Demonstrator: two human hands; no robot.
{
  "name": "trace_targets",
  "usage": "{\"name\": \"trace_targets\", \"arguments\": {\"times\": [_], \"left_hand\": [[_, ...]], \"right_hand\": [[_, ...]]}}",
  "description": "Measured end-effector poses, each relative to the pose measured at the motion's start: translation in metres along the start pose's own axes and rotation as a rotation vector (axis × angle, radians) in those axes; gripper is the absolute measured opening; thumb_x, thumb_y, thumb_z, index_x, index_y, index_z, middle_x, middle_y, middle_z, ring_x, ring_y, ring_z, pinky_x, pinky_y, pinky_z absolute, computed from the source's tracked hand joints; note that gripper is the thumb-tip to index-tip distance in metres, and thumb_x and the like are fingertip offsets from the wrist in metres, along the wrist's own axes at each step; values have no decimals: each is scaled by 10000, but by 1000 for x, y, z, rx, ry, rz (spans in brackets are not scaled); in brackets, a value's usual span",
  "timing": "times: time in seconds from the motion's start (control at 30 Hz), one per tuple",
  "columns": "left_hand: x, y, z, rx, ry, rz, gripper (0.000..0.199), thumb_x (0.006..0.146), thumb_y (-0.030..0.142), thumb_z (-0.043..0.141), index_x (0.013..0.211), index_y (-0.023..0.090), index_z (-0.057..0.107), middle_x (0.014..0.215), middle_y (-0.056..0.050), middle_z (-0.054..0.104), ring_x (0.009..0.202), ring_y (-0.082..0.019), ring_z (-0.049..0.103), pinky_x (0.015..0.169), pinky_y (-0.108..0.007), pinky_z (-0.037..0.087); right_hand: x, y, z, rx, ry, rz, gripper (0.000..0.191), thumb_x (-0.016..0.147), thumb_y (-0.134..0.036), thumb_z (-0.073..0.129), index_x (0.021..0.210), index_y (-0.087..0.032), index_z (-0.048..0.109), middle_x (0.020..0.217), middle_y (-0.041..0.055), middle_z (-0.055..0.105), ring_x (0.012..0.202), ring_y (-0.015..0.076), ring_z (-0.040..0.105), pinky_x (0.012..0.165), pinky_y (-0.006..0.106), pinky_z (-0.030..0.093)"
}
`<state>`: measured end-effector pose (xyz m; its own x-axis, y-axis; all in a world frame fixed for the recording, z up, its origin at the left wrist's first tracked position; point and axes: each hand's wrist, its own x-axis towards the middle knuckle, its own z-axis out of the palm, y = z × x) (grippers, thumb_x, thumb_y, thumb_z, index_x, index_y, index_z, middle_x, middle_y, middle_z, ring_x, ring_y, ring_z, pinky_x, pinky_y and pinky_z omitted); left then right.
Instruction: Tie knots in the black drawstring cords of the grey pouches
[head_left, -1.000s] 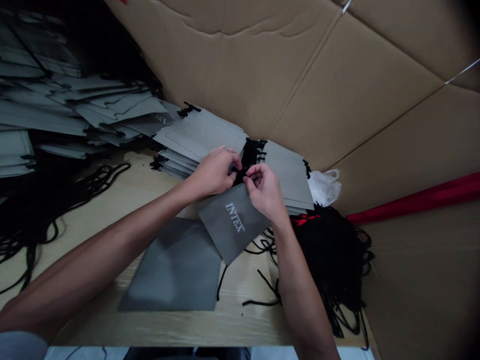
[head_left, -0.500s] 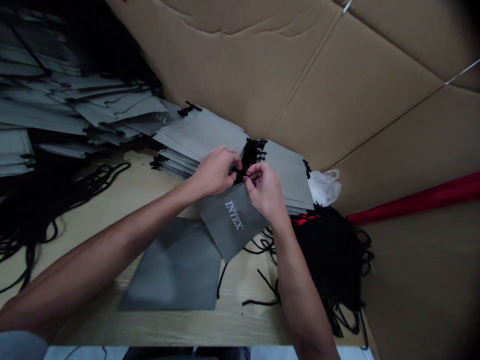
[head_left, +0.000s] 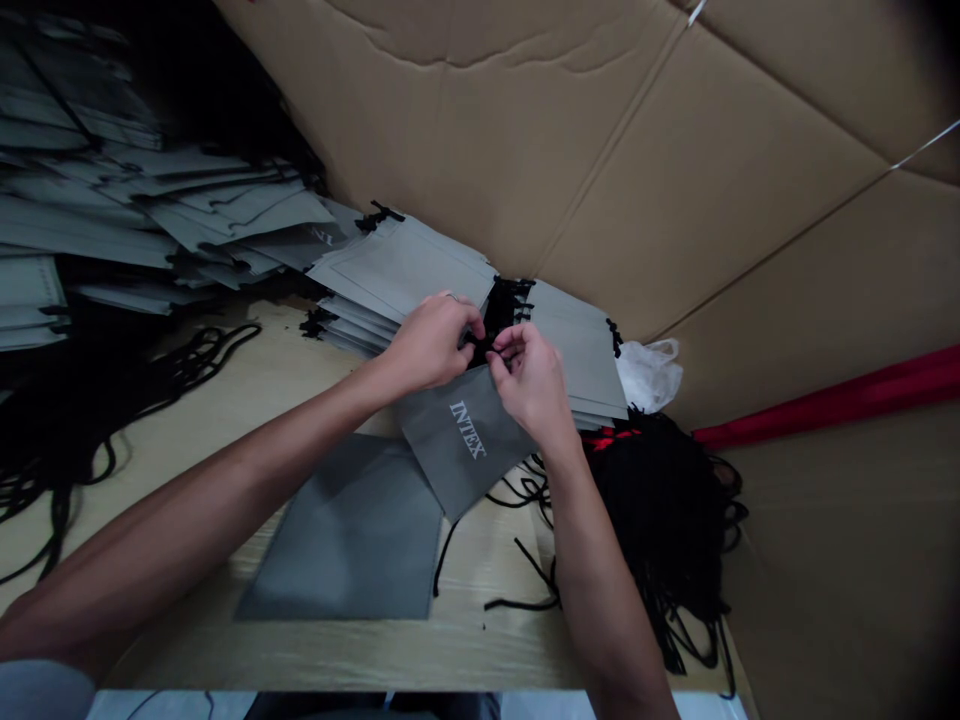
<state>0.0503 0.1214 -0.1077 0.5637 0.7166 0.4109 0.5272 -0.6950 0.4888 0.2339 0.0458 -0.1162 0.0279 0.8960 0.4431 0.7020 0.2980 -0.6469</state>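
A grey fabric pouch (head_left: 466,455) printed INTEX lies slanted in front of me, its top edge beneath my fingers. My left hand (head_left: 433,342) has its fingertips closed on black cord (head_left: 481,350) at that edge. Just to the right, my right hand (head_left: 531,385) pinches the cord between thumb and fingers; the exact grip is partly hidden in dark material. A second, plain grey pouch (head_left: 352,540) lies flat on the table, partly under the printed one. A cord end hangs from the printed pouch's lower corner.
Stacked pouches with black cord ends stand behind my hands, one stack (head_left: 409,262) left and another (head_left: 574,350) right. Black cords (head_left: 660,510) are heaped at right beside a clear plastic bag (head_left: 651,375). More pouches (head_left: 150,215) pile up left. Cardboard (head_left: 570,130) walls the back.
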Motion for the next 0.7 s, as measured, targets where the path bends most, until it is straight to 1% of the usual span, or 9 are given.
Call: {"name": "trace_targets", "arguments": {"times": [0.23,0.33,0.4,0.47,0.53,0.6,0.63,0.67,0.7], "left_hand": [[0,-1,1,-10,3,19,229,886,162,656,1048,181,818,1191,-113,837,1184,-339,719,1133,-555,587],[-1,-1,-1,-19,11,41,256,890,189,671,1105,179,809,1205,-120,830,1205,-345,722,1133,-547,595],[-1,3,-10,-28,21,68,301,891,201,680,1167,179,796,1260,-124,823,1245,-342,725,1156,-532,595],[-5,12,-28,-39,37,108,345,889,186,668,1215,189,780,1323,-117,810,1285,-326,730,1186,-514,590],[-13,26,-56,-67,67,182,358,885,165,661,1224,212,766,1348,-93,797,1291,-303,740,1181,-500,595],[-27,43,-87,-213,136,366,277,934,215,716,1208,215,752,1281,-83,797,1213,-287,763,1107,-507,626],[-35,52,-102,-256,169,422,255,960,280,753,1209,229,736,1273,-56,789,1211,-260,760,1115,-488,627],[-44,59,-115,-302,198,457,306,1001,376,753,1272,241,709,1317,-45,766,1249,-250,753,1139,-482,634],[-53,66,-126,-355,278,434,417,1034,510,727,1353,245,687,1370,-64,731,1301,-283,743,1123,-506,654]], "right_hand": [[1,-3,-3,-30,-32,26,125,965,-179,661,1027,-255,583,1024,80,759,897,231,712,843,410,589],[0,-9,-12,-52,-101,28,137,937,-143,659,993,-251,596,972,65,760,866,226,707,825,391,571],[-1,-12,-18,-71,-166,24,163,901,-104,662,962,-246,613,903,44,755,825,221,699,798,375,556],[-2,-13,-22,-91,-229,18,190,872,-66,662,943,-240,629,849,26,749,784,215,693,769,360,541],[-1,-12,-25,-111,-276,11,209,858,-40,669,938,-232,649,837,25,759,776,216,695,763,358,537],[0,-16,-28,-131,-293,2,215,850,-28,693,944,-221,677,871,42,781,802,226,703,785,374,549],[-1,-21,-32,-142,-291,-3,206,859,-36,709,956,-217,691,905,54,794,826,232,709,803,386,559],[-3,-31,-37,-141,-267,-17,188,876,-53,725,972,-214,705,946,66,804,850,238,716,816,397,571],[-7,-43,-44,-133,-231,-34,159,909,-84,737,1000,-214,721,1001,80,811,889,245,727,838,412,586]]}}
